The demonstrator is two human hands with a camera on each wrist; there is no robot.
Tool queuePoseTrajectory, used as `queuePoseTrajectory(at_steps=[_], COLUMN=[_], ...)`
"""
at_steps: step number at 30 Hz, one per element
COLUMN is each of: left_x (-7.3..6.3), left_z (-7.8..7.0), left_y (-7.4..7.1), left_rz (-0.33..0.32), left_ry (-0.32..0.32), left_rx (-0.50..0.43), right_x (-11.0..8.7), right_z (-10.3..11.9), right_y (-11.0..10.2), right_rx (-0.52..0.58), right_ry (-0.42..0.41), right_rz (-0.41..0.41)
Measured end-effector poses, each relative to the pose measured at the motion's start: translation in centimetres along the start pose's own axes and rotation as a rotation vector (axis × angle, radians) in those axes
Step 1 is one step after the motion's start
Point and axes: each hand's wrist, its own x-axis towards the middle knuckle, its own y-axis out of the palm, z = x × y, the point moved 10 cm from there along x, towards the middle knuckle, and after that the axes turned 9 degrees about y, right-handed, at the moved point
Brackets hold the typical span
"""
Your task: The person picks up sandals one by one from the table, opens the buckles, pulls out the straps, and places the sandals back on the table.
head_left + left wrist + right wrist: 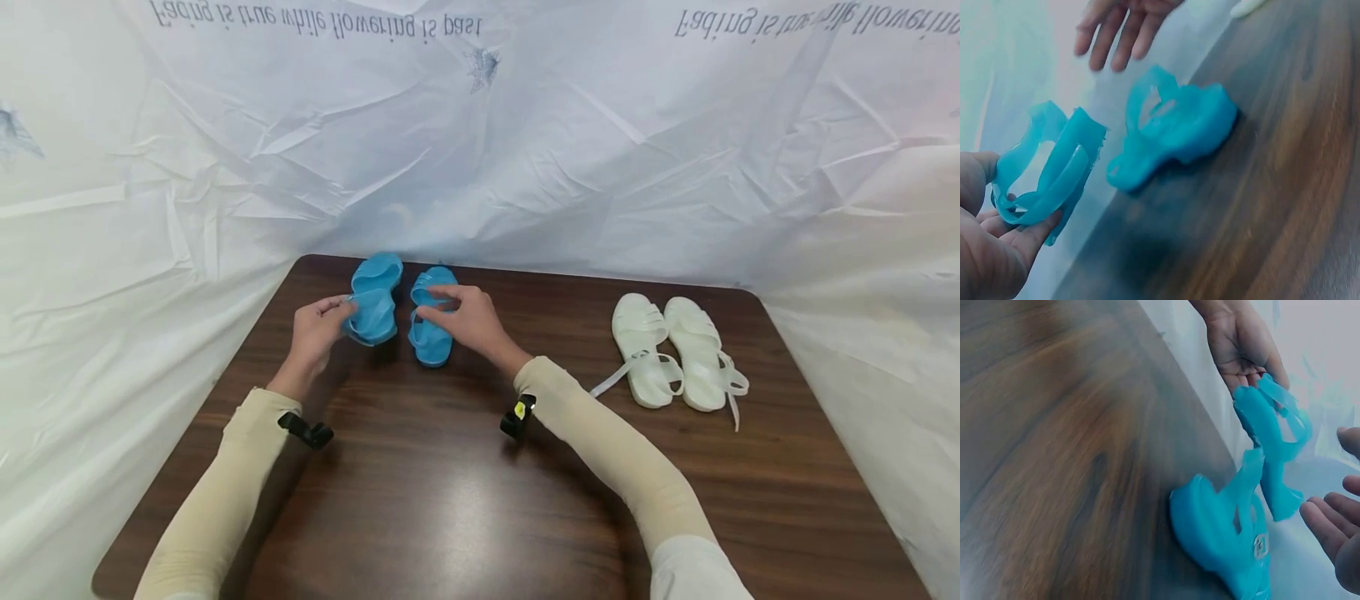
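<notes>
Backdrop: white printed sheet [525, 167], creased, behind and around the table.

Table [420, 475]: dark wood-grain top.

White sandals [697, 354]: one pair, side by side on the right of the table, toes toward the far edge, well apart from both hands.

Left-hand blue sandal [373, 317]: near the far left corner, tilted, apparently raised off the table; long axis running from the person outward, toe away. Its heel end lies just right of the left hand.

Right-hand blue sandal [432, 346]: just beside its mate, apart from it, resting on the table; long axis also outward, toe far, heel near. It lies to the left of the right hand, which is the nearer hand.

Left hand [315, 333]: pinches the heel end of the left-hand blue sandal between thumb and fingers.

Right hand [474, 321]: thumb and fingers parted, holding nothing, over the right-hand blue sandal; no contact evident.

Buckle [1261, 546]: metal, on the strap of the right-hand blue sandal.
</notes>
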Motion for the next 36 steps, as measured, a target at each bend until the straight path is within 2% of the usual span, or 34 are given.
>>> queuePoseTrajectory(at_steps=[5, 10, 12, 17, 19, 25, 30, 36], left_x=[-0.6, -1.7, -2.1, -2.9, -3.3, -4.5, -5.8, -7.6], left_z=[-2.2, -4.5, -5.1, -6.0, -6.2, -7.0, -7.8, -8.2], left_y=[1.2, 3.2, 3.9, 5.3, 5.8, 7.3, 8.7, 10.7], left_rz=[0.012, 0.058, 0.077, 0.102, 0.104, 0.128, 0.181, 0.258], left_ry=[0.042, 0.102, 0.121, 0.151, 0.17, 0.233, 0.272, 0.291], left_rx=[-0.008, -0.032, -0.05, -0.066, -0.067, -0.038, 0.005, 0.013], right_x=[0.2, 0.0, -0.3, -1.2, -1.6, -3.1, -4.8, -7.0], right_z=[1.0, 1.6, 1.4, 0.9, 0.9, 1.0, 0.8, 0.1], right_y=[0.3, 0.2, 0.1, -0.3, -0.6, -2.2, -3.6, -5.2], right_rx=[0.006, 0.004, 0.041, 0.221, 0.258, 0.204, 0.187, 0.161], right_ry=[0.034, 0.034, 0.045, 0.092, 0.096, 0.083, 0.072, 0.054], right_rz=[0.013, -0.006, -0.007, 0.034, 0.04, 0.015, 0.022, 0.005])
